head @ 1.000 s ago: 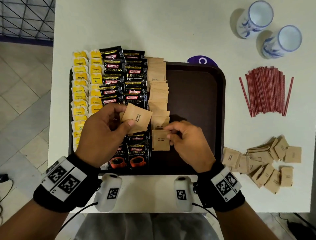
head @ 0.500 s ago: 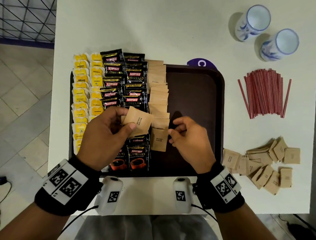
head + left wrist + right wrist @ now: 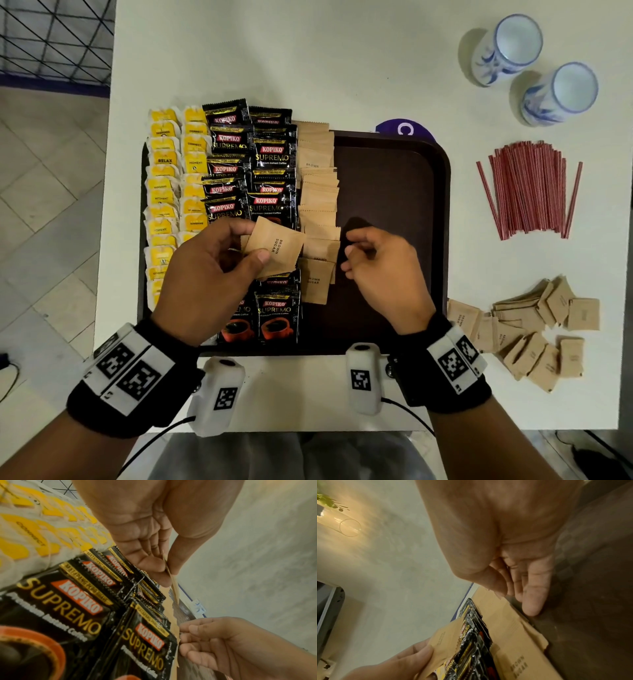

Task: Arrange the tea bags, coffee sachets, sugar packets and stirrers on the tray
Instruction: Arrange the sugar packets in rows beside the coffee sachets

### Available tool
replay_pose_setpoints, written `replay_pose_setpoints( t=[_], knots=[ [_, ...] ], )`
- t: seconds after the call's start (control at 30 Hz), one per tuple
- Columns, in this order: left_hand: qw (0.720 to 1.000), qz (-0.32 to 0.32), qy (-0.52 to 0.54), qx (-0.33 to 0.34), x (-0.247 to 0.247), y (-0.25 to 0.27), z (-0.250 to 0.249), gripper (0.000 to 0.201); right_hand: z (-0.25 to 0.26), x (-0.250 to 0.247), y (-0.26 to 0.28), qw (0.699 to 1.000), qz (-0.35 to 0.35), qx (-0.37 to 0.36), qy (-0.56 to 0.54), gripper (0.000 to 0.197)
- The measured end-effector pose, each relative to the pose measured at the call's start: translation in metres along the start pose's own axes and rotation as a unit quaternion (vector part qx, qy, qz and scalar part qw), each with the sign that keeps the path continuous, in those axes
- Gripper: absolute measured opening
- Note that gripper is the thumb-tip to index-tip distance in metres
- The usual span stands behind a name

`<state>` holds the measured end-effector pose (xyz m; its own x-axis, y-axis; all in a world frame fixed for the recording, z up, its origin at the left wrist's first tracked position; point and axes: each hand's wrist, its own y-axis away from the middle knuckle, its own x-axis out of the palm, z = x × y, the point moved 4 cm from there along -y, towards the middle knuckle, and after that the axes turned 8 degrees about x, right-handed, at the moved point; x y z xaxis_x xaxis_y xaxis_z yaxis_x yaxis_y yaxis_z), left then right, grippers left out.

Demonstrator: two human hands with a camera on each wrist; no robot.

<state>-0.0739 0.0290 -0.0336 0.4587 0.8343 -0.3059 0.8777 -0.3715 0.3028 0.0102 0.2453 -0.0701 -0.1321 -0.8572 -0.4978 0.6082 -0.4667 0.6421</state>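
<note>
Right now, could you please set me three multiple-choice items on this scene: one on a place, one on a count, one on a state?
1. Where do the red stirrers lie?
A. on the tray
B. on the table right of the tray
C. in a cup

2. How many blue-and-white cups stand on the table?
A. one
B. two
C. four

3. What does the left hand hold?
A. a brown sugar packet
B. a tea bag
C. nothing

Key: 1 B, they lie on white table; 2 B, a pair stands at far right; 3 A, thumb and fingers pinch it.
</note>
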Motion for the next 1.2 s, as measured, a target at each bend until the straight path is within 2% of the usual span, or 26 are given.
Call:
replay_pose_setpoints(
  t=[0.17,0.4,0.7,0.97,1.07,1.13,1.2],
  knots=[
    [1.000,-0.001,0.003,-0.002,0.001,0.001,0.000,0.028,0.003,0.005,-0.002,1.000,0.019,0.008,-0.014,0.026],
    [1.000,-0.004,-0.005,-0.004,-0.002,0.002,0.002,0.028,0.011,-0.001,-0.012,0.999,-0.011,0.007,-0.029,0.027],
    [1.000,0.001,0.006,-0.009,0.002,0.004,0.003,0.029,0.048,0.007,-0.044,1.000,0.010,0.015,-0.021,0.048],
    [1.000,0.001,0.014,-0.003,0.001,0.004,0.004,0.029,0.050,0.008,-0.046,1.000,0.009,0.011,-0.017,0.026],
    [1.000,-0.001,0.021,0.001,0.003,0.005,0.004,0.031,0.052,0.010,-0.048,1.000,0.023,0.010,-0.018,0.023],
    [1.000,0.001,0.021,0.003,0.004,0.005,0.004,0.031,0.050,0.007,-0.046,0.999,0.017,0.015,-0.026,0.029],
    [1.000,0.000,0.027,0.000,0.003,0.005,0.005,0.029,0.046,0.002,-0.041,1.000,0.009,0.010,-0.028,0.019]
  ],
)
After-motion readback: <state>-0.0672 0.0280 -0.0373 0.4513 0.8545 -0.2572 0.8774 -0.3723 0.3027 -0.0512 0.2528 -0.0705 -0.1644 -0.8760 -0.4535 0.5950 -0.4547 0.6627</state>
